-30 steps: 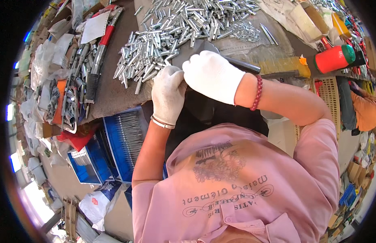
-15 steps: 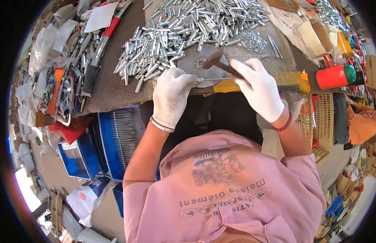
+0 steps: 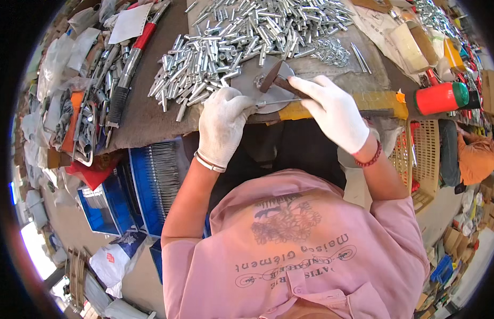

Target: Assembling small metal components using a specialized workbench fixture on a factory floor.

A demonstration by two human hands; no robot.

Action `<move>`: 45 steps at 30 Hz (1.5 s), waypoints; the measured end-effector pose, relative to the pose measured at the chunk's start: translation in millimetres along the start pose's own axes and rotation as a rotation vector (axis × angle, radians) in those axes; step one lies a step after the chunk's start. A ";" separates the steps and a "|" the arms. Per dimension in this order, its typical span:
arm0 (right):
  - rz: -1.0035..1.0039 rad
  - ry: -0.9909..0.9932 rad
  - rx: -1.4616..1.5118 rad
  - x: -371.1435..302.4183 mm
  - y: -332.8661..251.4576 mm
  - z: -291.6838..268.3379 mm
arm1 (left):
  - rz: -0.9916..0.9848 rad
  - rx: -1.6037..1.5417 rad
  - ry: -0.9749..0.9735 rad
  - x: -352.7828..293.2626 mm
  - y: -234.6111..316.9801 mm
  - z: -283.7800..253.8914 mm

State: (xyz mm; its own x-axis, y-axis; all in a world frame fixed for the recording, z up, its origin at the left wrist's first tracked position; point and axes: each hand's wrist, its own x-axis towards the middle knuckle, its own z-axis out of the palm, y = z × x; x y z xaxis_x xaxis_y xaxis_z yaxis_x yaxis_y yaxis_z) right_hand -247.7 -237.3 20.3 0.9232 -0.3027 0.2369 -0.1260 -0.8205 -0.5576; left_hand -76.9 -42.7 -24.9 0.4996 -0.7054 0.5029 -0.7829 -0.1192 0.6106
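The rod [image 3: 281, 101] is pinched by the left hand's [image 3: 223, 123] fingers above the plate's [image 3: 243, 84] near edge, while the hammer [image 3: 270, 77] is grasped in the right hand [image 3: 338, 114]. The rod is best held level, with fingertips clear of the hammer's head.

Left glove [image 3: 220, 127], right glove [image 3: 338, 116]: white. Hammer [image 3: 271, 77]: brown. Rod [image 3: 281, 101], tubes [image 3: 204, 66]: silver. Tape [image 3: 377, 102], near edge of counter [image 3: 146, 114]: yellow. Canister [image 3: 436, 99]: red/green. Shirt [image 3: 297, 250]: pink, grey floral print.
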 end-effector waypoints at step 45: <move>0.349 -0.075 0.625 -6.0 -38.9 54.2 | -1.428 -0.233 0.925 -314.5 -100.4 -117.9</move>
State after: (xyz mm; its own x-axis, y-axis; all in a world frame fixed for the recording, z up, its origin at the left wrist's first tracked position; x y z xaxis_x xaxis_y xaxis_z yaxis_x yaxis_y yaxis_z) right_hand -228.6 -177.2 -2.5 0.8923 -0.4442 -0.0810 -0.2076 -0.2442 -0.9472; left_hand -111.7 273.5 -172.3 0.7971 0.4777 -0.3692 0.4629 -0.0910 0.8817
